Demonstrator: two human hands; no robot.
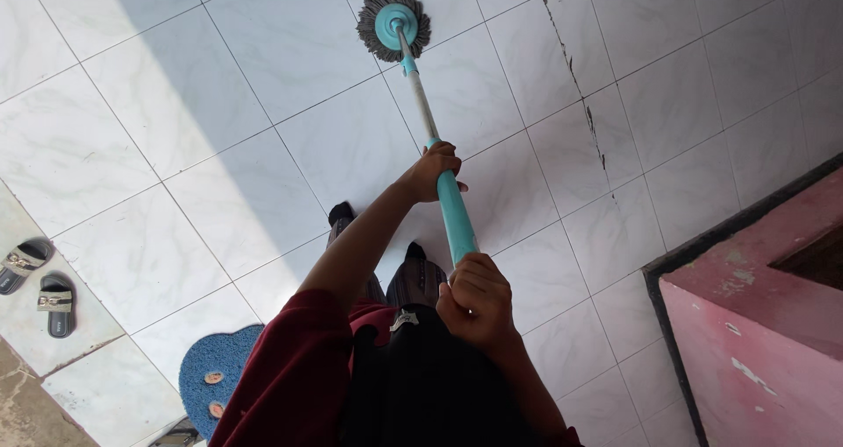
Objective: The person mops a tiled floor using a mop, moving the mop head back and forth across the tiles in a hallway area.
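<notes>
Stood on white marbled floor tiles [263,52], with a pink wall block [764,324] edged in dark trim close by at the right. Lay well off to the left: a pair of dark sandals [39,284], and nearer the body a blue mat [215,372], cut off at the bottom edge. Ran down the tiles right of the mop, a thin dark crack [584,104]. Nothing lay between the mop head and the hands.

Stretched away from the body, long axis near upright in view, tilted slightly left at the far end: a teal-and-white mop [421,104], its grey round head [393,24] flat on the tiles. Wrapped shut around the teal grip, the left hand [432,170] farther along. Closed over the near end, the right hand [476,298]. Hidden by the right hand's fist, the handle's very end; mostly covered by dark clothing, the feet.
</notes>
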